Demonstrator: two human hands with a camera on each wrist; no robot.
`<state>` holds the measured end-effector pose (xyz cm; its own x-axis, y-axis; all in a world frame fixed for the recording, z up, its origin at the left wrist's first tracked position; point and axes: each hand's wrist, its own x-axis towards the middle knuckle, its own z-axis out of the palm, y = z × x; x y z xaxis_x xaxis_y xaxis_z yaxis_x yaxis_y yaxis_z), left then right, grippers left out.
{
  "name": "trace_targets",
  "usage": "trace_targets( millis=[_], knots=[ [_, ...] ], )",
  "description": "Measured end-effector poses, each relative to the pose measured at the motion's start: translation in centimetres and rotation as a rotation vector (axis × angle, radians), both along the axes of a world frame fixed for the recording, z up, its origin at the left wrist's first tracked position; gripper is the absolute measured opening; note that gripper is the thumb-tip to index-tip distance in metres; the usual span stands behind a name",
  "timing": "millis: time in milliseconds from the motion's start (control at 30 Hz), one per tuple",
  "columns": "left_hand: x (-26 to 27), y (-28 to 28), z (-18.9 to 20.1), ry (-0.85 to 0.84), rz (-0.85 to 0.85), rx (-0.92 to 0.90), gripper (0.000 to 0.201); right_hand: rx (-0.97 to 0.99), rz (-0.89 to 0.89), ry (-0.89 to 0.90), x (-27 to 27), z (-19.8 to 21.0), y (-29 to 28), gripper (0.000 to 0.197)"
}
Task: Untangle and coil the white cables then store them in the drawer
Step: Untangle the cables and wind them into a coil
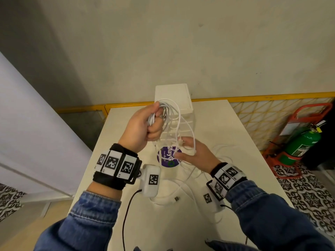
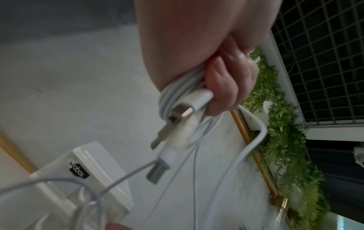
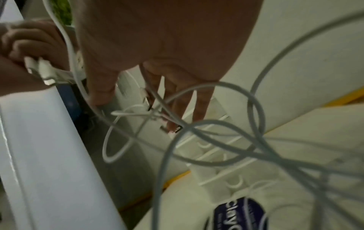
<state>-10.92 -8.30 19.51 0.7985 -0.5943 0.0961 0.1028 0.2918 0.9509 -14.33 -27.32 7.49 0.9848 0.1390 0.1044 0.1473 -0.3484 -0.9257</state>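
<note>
My left hand (image 1: 154, 122) is raised above the white table (image 1: 226, 134) and grips a coiled bundle of white cable (image 1: 169, 111). In the left wrist view its fingers (image 2: 222, 87) curl round the coil (image 2: 177, 96), and several USB plugs (image 2: 182, 111) stick out below. A loop hangs from the coil down to my right hand (image 1: 183, 149), whose fingers are spread and fairly straight. Strands (image 3: 197, 124) run across and between those fingers (image 3: 199, 99), with a small connector (image 3: 175, 129) at their tips. The white drawer unit (image 1: 172, 93) stands behind the hands, its drawers pushed in.
More white cable (image 1: 183, 187) lies tangled on the table under my right wrist, with a USB plug (image 1: 176, 198) near it. A round purple sticker (image 1: 168, 158) sits mid-table. A green fire extinguisher (image 1: 304, 144) in a red stand is on the floor to the right.
</note>
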Motion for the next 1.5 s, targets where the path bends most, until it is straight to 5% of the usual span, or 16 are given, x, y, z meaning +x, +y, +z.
trace_targets(
  millis=[100,300,467,633,833,1000,1133,1200,1300,1500],
  knots=[
    [0.0,-0.1,-0.3,0.006,0.023,0.035,0.034,0.182,0.026,0.030,-0.1,0.0,1.4,0.011],
    [-0.5,0.3,-1.4,0.005,0.053,0.034,0.036,0.161,0.156,0.247,-0.3,0.2,1.2,0.012],
    [0.9,2.8,-0.9,0.017,0.237,-0.196,0.040,-0.421,0.246,0.280,-0.4,-2.3,-0.5,0.006],
    [1.2,3.5,-1.1,-0.035,0.366,-0.035,0.035,-0.646,-0.027,0.408,-0.1,-4.5,-3.1,0.046],
    [1.2,2.3,-1.8,0.046,0.305,0.231,0.034,-0.183,-0.080,0.407,1.0,-0.4,-3.5,0.092],
    [0.6,1.3,-2.1,0.048,0.234,0.338,0.033,-0.242,-0.245,0.205,1.4,3.7,-3.1,0.065],
    [0.2,0.3,-2.3,0.004,0.134,0.394,0.032,0.121,-0.033,0.014,0.7,5.7,0.0,0.072],
    [-0.1,-0.3,-2.2,-0.005,0.070,0.378,0.031,0.106,0.088,-0.021,0.8,5.0,1.6,0.062],
    [-0.2,-0.1,-1.5,0.031,-0.003,0.245,0.032,0.066,0.058,0.000,1.1,2.9,2.4,0.017],
    [0.8,2.3,-1.2,0.071,0.126,0.172,0.034,0.034,-0.134,0.060,1.0,-0.6,-1.5,0.010]
  ],
)
